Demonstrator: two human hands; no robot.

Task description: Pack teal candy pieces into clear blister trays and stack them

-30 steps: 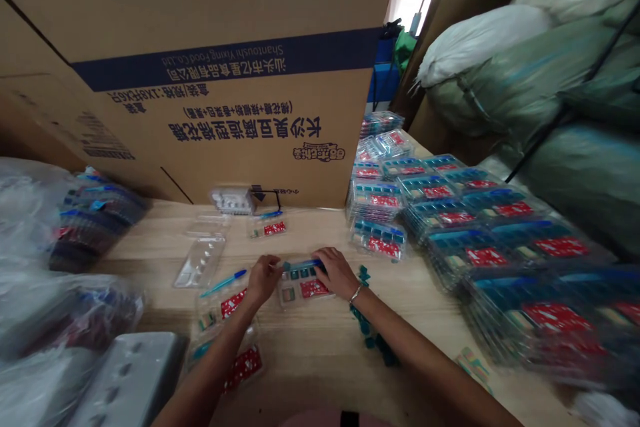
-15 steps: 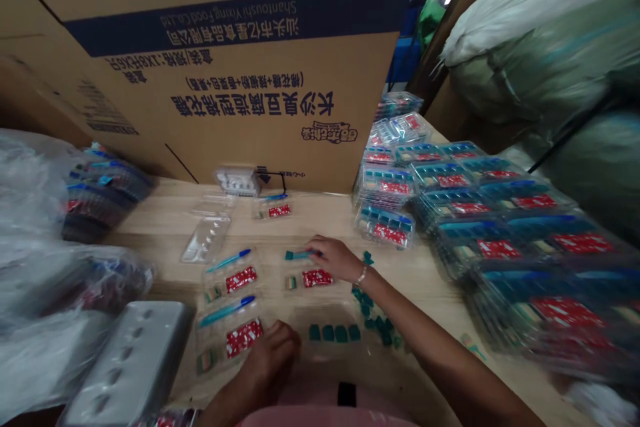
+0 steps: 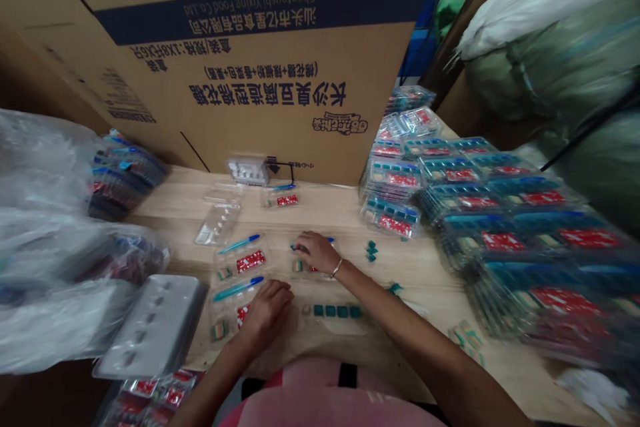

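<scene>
My right hand [image 3: 315, 253] reaches over a clear plastic tray [image 3: 293, 271], its fingers bunched at the upper left part. A bit of teal shows by the fingertips; what they pinch is hidden. In that tray lie a small striped block [image 3: 298, 266] and a partly covered red packet. My left hand [image 3: 270, 307] rests with curled fingers at the right edge of a nearer tray, covering part of its red packet [image 3: 243, 315]. A blue pen-like tube [image 3: 238, 288] lies along that tray. Four-sided teal pieces [image 3: 337, 311] sit in a row between my forearms.
Loose teal pieces [image 3: 371, 251] lie right of my right hand. Filled packs [image 3: 500, 240] stand stacked along the right. A large cardboard box [image 3: 260, 80] blocks the back. Grey-white moulded trays [image 3: 150, 327] and plastic bags [image 3: 45, 247] crowd the left.
My right hand has moved left along the tray, toward its upper left end. My left hand stays near the lower left tray. The whole view has shifted slightly.
</scene>
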